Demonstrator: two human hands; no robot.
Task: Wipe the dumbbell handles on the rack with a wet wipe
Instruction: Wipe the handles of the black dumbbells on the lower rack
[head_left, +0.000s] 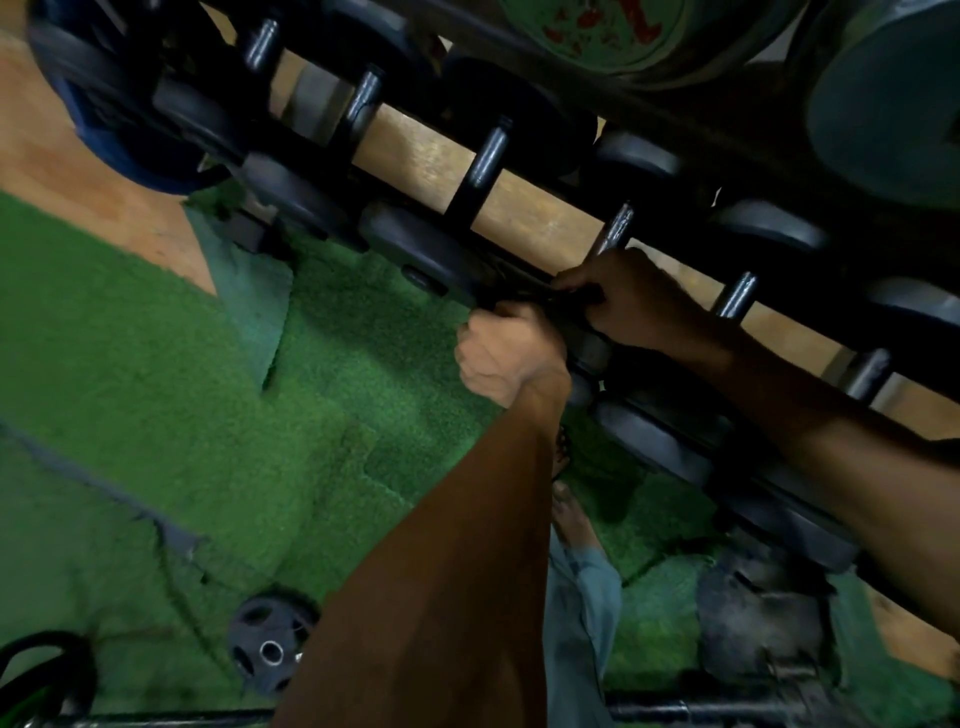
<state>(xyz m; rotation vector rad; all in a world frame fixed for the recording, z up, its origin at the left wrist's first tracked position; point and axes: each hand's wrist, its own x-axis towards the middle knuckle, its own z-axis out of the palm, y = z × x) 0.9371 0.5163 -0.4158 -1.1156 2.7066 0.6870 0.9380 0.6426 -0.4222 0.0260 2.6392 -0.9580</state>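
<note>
Green turf floor under dark dumbbell rack

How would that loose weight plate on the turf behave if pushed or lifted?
The weight plate lies flat on the green turf, so it will probably not roll. The rough turf would likely drag against a push. It looks solid and dense, so probably heavy for its size; its cut-out holes should give fingers a grip.

Whatever either hand's grip holds is hidden; frame blurred.
</note>
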